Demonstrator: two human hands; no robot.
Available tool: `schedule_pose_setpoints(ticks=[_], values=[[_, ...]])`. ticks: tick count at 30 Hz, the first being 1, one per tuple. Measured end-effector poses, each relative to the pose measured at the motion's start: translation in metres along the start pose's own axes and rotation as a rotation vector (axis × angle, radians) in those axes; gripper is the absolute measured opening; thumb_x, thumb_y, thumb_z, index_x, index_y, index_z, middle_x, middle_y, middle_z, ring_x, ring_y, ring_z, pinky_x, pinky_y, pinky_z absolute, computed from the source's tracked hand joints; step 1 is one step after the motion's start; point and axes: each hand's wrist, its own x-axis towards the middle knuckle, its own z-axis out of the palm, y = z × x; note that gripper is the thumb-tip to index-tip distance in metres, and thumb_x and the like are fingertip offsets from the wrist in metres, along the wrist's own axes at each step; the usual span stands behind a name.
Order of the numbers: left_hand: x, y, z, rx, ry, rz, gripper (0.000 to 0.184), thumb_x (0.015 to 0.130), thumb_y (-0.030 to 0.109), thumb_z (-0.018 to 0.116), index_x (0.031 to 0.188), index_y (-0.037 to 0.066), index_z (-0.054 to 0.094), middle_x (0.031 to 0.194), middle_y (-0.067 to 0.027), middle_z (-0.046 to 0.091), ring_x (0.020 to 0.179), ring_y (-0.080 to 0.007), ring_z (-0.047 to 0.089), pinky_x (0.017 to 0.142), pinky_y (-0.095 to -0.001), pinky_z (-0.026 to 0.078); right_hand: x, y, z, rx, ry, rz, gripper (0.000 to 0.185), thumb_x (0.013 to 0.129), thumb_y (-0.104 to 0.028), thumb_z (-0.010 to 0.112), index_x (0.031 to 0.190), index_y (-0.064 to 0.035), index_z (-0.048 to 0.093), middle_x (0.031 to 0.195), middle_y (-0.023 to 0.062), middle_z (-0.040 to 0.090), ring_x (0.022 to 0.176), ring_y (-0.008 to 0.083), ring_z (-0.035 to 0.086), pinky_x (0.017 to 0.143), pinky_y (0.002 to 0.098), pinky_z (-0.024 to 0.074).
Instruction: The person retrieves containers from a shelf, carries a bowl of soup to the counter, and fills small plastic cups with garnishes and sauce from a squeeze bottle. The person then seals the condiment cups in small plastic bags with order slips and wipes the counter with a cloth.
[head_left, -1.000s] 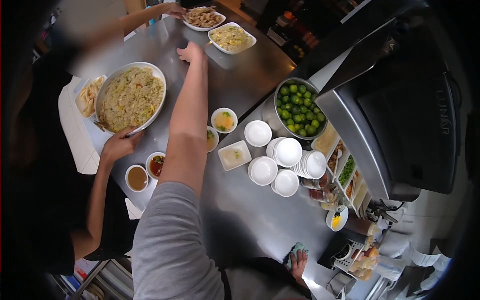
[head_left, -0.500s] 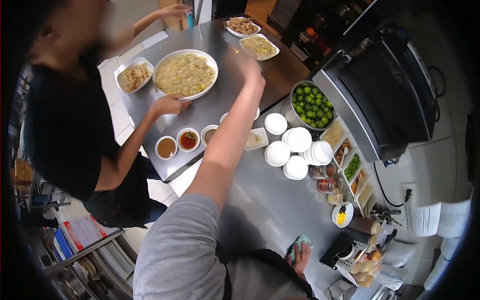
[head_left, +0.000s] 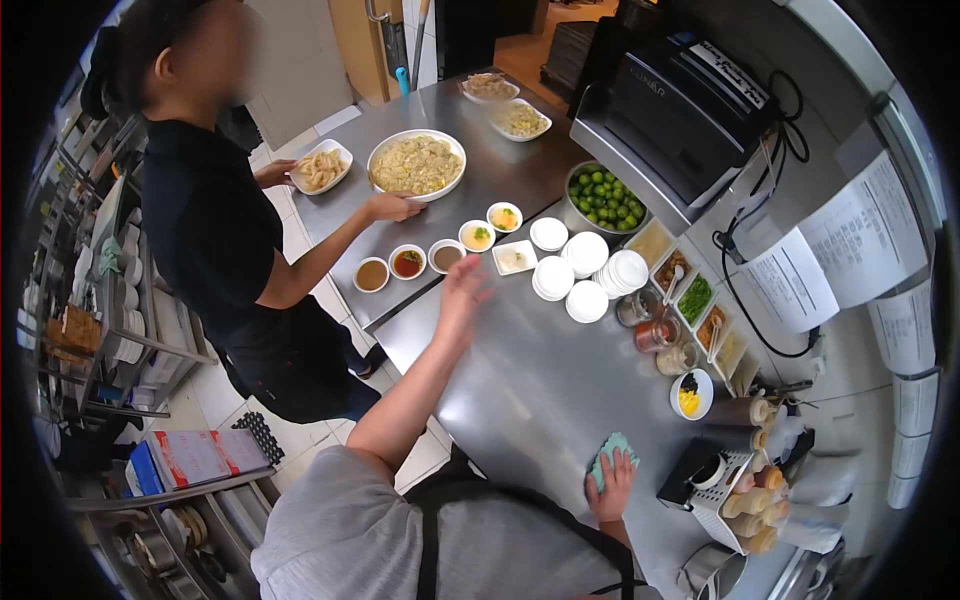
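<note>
My left hand [head_left: 465,293] is in the air above the steel counter [head_left: 520,370], close to the small sauce bowls. Its fingers are somewhat blurred, apart and hold nothing. My right hand [head_left: 613,487] lies with spread fingers on a green cloth [head_left: 612,458], pressed against the counter. Beyond my left hand stand bowls of brown sauce [head_left: 371,275], red sauce [head_left: 407,263], greyish sauce [head_left: 445,257] and yellow contents [head_left: 477,236]. A square white dish [head_left: 515,258] is beside them.
A co-worker [head_left: 225,240] touches a large noodle-like dish [head_left: 417,165] and a dish of pale strips [head_left: 322,168]. Stacked white dishes [head_left: 584,253], a bowl of limes [head_left: 607,198], topping trays [head_left: 692,298], jars [head_left: 657,332] and a printer [head_left: 670,120] line the right.
My left hand has drawn back from over the far table toward me. The co-worker's other hand has come down to the dish of strips. The camera view has shifted. My right hand stays on the cloth.
</note>
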Motion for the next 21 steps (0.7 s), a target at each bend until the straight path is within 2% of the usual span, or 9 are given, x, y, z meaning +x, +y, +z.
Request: schedule_pose_setpoints(ticks=[3, 5, 6, 8, 11, 15, 18, 20, 21], values=[[0.033, 0.013, -0.018, -0.153, 0.134, 0.035, 0.042, 0.080, 0.008, 0.051, 0.120, 0.004, 0.040, 0.119, -0.0090, 0.044, 0.107, -0.0214, 0.048, 0.089, -0.0357, 0.041, -0.001, -0.003, -0.001, -0.002, 0.039, -0.017, 0.047, 0.075, -0.028, 0.060, 0.118, -0.0107, 0.052, 0.130, 0.0148, 0.042, 0.122, 0.0383, 0.034, 0.100, 0.0528, 0.0229], [0.066, 0.022, -0.025, -0.401, 0.213, 0.018, 0.045, 0.081, 0.008, 0.052, 0.122, 0.000, 0.036, 0.119, -0.0133, 0.040, 0.108, -0.0272, 0.045, 0.093, -0.0393, 0.039, -0.002, -0.006, -0.002, -0.006, 0.039, -0.021, 0.047, 0.075, -0.028, 0.060, 0.118, -0.0109, 0.053, 0.130, 0.0146, 0.042, 0.122, 0.0381, 0.034, 0.100, 0.0528, 0.0231], [0.086, 0.024, -0.028, -0.408, 0.215, 0.016, 0.045, 0.081, 0.008, 0.052, 0.122, 0.000, 0.036, 0.119, -0.0133, 0.040, 0.108, -0.0272, 0.045, 0.093, -0.0393, 0.039, -0.002, -0.006, -0.002, -0.009, 0.042, -0.021, 0.046, 0.075, -0.028, 0.060, 0.118, -0.0110, 0.053, 0.130, 0.0143, 0.042, 0.122, 0.0380, 0.033, 0.100, 0.0527, 0.0233], [0.125, 0.026, -0.028, -0.680, 0.305, -0.142, 0.044, 0.082, 0.010, 0.051, 0.122, -0.002, 0.035, 0.121, -0.0159, 0.035, 0.112, -0.0322, 0.041, 0.095, -0.0425, 0.038, -0.002, -0.005, -0.002, -0.014, 0.042, -0.027, 0.046, 0.075, -0.028, 0.060, 0.118, -0.0112, 0.053, 0.130, 0.0141, 0.042, 0.122, 0.0378, 0.034, 0.100, 0.0527, 0.0235], [0.150, 0.030, -0.014, -0.668, 0.336, -0.161, 0.043, 0.084, 0.010, 0.050, 0.122, -0.002, 0.034, 0.123, -0.0173, 0.032, 0.115, -0.0328, 0.038, 0.094, -0.0434, 0.038, 0.000, -0.006, -0.003, -0.003, 0.052, -0.027, 0.046, 0.075, -0.029, 0.059, 0.118, -0.0115, 0.053, 0.130, 0.0139, 0.042, 0.122, 0.0377, 0.034, 0.099, 0.0529, 0.0239], [0.151, 0.022, 0.009, -0.632, 0.268, -0.187, 0.043, 0.084, 0.009, 0.049, 0.123, -0.001, 0.034, 0.122, -0.0170, 0.033, 0.115, -0.0329, 0.038, 0.095, -0.0434, 0.038, -0.001, -0.006, -0.001, 0.000, 0.037, -0.004, 0.047, 0.076, -0.029, 0.059, 0.119, -0.0117, 0.053, 0.130, 0.0140, 0.042, 0.122, 0.0378, 0.034, 0.099, 0.0537, 0.0235], [0.123, 0.018, 0.012, -0.538, 0.165, -0.168, 0.043, 0.084, 0.010, 0.049, 0.124, 0.001, 0.035, 0.125, -0.0162, 0.034, 0.114, -0.0321, 0.040, 0.095, -0.0436, 0.038, 0.000, -0.007, -0.003, -0.006, 0.026, -0.017, 0.048, 0.076, -0.030, 0.059, 0.120, -0.0119, 0.051, 0.131, 0.0140, 0.041, 0.123, 0.0379, 0.033, 0.100, 0.0540, 0.0229], [0.098, 0.016, 0.007, -0.435, 0.115, -0.223, 0.041, 0.087, 0.016, 0.046, 0.126, 0.004, 0.036, 0.131, -0.0123, 0.035, 0.115, -0.0294, 0.041, 0.094, -0.0428, 0.038, 0.004, -0.011, -0.007, -0.027, 0.006, -0.008, 0.051, 0.076, -0.031, 0.060, 0.122, -0.0119, 0.050, 0.132, 0.0140, 0.039, 0.123, 0.0379, 0.032, 0.100, 0.0539, 0.0226], [0.082, 0.010, -0.004, -0.409, 0.080, -0.223, 0.041, 0.086, 0.016, 0.048, 0.125, 0.005, 0.038, 0.125, -0.0118, 0.041, 0.111, -0.0279, 0.044, 0.094, -0.0417, 0.039, 0.004, -0.012, -0.007, -0.052, -0.015, -0.013, 0.053, 0.076, -0.032, 0.060, 0.123, -0.0119, 0.048, 0.133, 0.0141, 0.038, 0.124, 0.0380, 0.031, 0.100, 0.0539, 0.0224]])
